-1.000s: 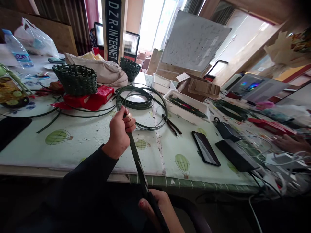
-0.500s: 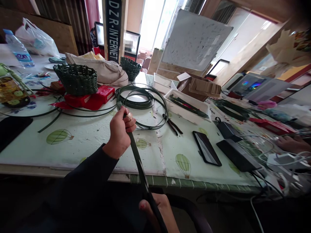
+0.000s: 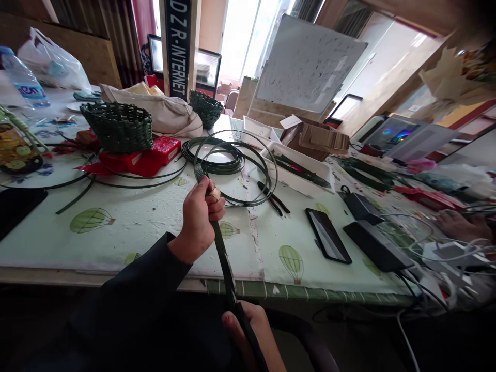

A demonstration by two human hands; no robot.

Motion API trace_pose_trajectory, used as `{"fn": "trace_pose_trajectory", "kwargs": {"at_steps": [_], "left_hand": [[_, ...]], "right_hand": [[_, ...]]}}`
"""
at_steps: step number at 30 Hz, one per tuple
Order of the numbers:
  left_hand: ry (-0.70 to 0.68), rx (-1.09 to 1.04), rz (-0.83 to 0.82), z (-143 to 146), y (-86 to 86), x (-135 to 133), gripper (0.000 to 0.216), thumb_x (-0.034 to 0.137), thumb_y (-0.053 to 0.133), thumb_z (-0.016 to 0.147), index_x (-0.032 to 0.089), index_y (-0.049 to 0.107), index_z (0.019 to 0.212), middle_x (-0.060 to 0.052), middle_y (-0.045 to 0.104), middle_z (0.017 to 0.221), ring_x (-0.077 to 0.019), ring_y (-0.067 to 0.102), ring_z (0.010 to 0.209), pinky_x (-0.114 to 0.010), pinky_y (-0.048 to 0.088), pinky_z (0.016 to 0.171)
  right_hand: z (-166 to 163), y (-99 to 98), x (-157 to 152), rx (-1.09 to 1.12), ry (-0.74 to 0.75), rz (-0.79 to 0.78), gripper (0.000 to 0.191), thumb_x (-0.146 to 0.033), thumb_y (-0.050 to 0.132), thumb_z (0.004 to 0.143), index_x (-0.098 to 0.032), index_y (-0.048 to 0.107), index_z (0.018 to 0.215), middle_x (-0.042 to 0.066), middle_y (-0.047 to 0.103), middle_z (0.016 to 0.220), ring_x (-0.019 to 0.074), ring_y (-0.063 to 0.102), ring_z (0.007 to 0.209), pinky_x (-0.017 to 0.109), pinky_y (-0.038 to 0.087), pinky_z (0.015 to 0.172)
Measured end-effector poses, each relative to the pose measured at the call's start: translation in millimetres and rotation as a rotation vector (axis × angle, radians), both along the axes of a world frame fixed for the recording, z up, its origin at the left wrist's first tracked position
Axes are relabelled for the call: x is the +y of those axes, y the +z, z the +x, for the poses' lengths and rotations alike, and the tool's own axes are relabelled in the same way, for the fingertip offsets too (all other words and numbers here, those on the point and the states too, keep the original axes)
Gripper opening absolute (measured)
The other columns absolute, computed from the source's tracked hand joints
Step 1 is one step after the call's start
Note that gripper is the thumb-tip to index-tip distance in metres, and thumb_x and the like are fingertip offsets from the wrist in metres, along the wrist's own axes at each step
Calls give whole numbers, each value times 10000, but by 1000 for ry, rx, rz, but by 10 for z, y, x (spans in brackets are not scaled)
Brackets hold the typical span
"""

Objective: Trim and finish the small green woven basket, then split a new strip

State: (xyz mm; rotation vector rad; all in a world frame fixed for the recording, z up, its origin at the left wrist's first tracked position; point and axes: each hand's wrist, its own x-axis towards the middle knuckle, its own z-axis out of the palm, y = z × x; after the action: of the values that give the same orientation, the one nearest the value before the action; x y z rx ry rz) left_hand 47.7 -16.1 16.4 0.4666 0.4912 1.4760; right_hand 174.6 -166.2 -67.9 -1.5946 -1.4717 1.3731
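Note:
A dark green plastic strap [image 3: 219,244] runs from the coil on the table, through my left hand [image 3: 199,219], and down toward my lap. My left hand is closed round the strap in a fist, above the table's front edge. Below that edge, my right hand [image 3: 259,321] grips black-handled scissors [image 3: 243,323]. Their narrow metal blades lie along the lower length of the strap; whether they bite into it cannot be told. Loops of the coiled strap [image 3: 225,166] lie just beyond my left hand.
Pliers [image 3: 276,200] and a phone [image 3: 327,235] lie to the right, near black power adapters [image 3: 374,245]. A white tray [image 3: 298,181] holds strap pieces. Two woven green baskets [image 3: 118,129] stand behind, one on red boxes [image 3: 165,150]. Another person's hand [image 3: 463,225] rests at far right.
My left hand, still closed on the strap, has moved slightly right and down. The attached loops have shifted right with it. My right hand and the scissors stay nearly in place.

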Motion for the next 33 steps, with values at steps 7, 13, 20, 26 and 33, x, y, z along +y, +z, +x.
{"fn": "trace_pose_trajectory", "kwargs": {"at_steps": [7, 13, 20, 26, 33], "left_hand": [[-13, -11, -1, -20, 7, 3, 258, 222, 410, 919, 175, 376, 667, 92, 182, 516, -25, 148, 364, -158, 87, 347], [-2, -23, -12, -5, 7, 0, 257, 224, 420, 914, 176, 377, 665, 94, 189, 507, -27, 151, 358, -155, 92, 344], [-59, -13, -22, 91, -38, -114, 257, 262, 492, 886, 179, 389, 666, 96, 222, 504, -20, 167, 347, -151, 109, 345], [-60, 9, 1, 96, -49, -145, 261, 277, 474, 897, 178, 394, 669, 92, 200, 512, -26, 161, 364, -146, 126, 347], [-54, 8, -16, 97, -54, -133, 250, 259, 469, 896, 176, 394, 672, 92, 202, 506, -23, 159, 363, -141, 122, 348]], "right_hand": [[-3, -104, 4, 54, -35, 29, 632, -765, 514, 654, -209, 245, 522, -49, 205, 531, 102, 193, 517, 280, 128, 477], [-16, -131, -1, 54, -48, 17, 631, -757, 533, 638, -207, 260, 495, -50, 204, 505, 97, 190, 498, 277, 128, 466], [-9, 78, -12, 58, -29, -10, 517, -679, 517, 743, -195, 394, 608, -30, 295, 594, 119, 280, 561, 278, 180, 506], [-18, 37, 16, 34, -18, -22, 528, -678, 504, 752, -203, 340, 593, -38, 256, 590, 108, 236, 548, 283, 159, 501], [-49, -73, 4, 70, -73, 34, 615, -731, 519, 679, -211, 226, 528, -50, 187, 526, 99, 165, 511, 283, 122, 478]]}}
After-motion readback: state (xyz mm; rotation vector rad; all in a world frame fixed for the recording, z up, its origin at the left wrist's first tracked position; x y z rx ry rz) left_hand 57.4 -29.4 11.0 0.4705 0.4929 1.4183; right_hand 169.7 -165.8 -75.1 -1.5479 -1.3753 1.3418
